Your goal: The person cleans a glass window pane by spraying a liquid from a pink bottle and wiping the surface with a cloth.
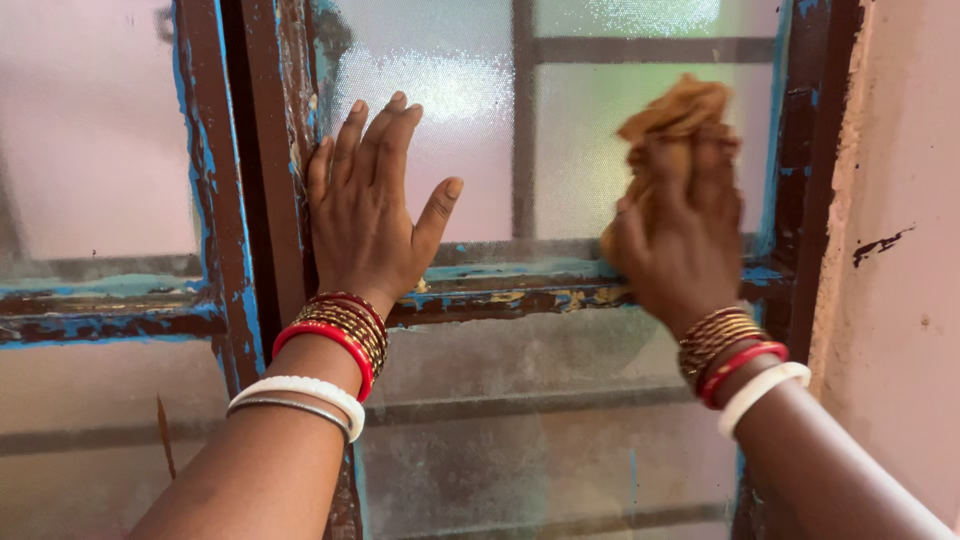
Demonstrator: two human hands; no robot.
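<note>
The fingers [690, 165] of the right hand [680, 240] are curled tight around a crumpled tan-brown cloth [672, 112], bunching it against the frosted glass pane [560, 130] of the window's upper right section, close to the right edge of the frame. The picture is blurred there, so the exact grip cannot be told beyond a closed fist on the cloth. The left hand [365, 215] lies flat, its fingers [372, 135] straight and close together with the thumb spread apart, pressed partly on the glass and partly on the dark brown wooden window frame with flaking blue paint [255, 180].

Judging from the surfaces, the work looks partway along. The upper pane around the cloth shows bright and fairly clean. The horizontal wooden crossbar [520, 290] just below both hands carries peeling paint and grime, and the lower pane [540, 430] looks dull and streaked with dust, so it seems untouched. The pane to the left of the frame [90, 130] appears hazy too. A pink plastered wall [900, 200] stands just beside the window on the right. Red, gold and white bangles [335, 345] circle both wrists.
</note>
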